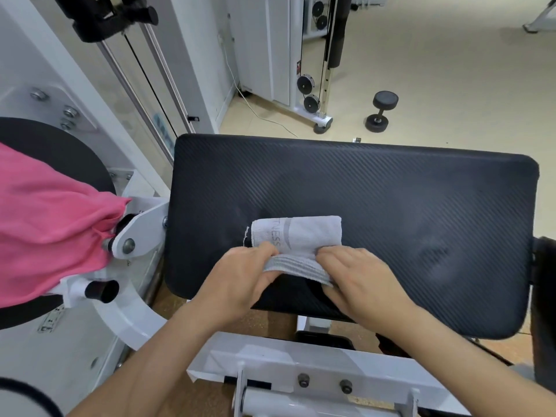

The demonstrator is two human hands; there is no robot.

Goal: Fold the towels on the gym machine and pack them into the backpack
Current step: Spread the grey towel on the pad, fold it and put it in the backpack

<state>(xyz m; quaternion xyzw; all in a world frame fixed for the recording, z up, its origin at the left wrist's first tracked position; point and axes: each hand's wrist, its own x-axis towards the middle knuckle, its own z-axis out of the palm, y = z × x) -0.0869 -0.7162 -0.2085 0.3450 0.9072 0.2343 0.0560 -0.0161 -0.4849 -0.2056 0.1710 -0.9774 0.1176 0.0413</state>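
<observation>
Both hands fold a grey towel (307, 233) on the black pad (421, 206)
The left grip (240, 278) and right grip (361, 278) each pinch the towel's ribbed end, fingers curled round it. It lies toward the pad's near edge, left of middle. A pink towel (45, 221) hangs beyond the left edge.

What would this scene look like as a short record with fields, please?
surface: black pad
grey towel: partly folded, lying on the pad
left hand: grips the towel's near striped edge
right hand: grips the same edge
pink towel: draped over the machine, left
dumbbell: on the floor beyond the pad
</observation>
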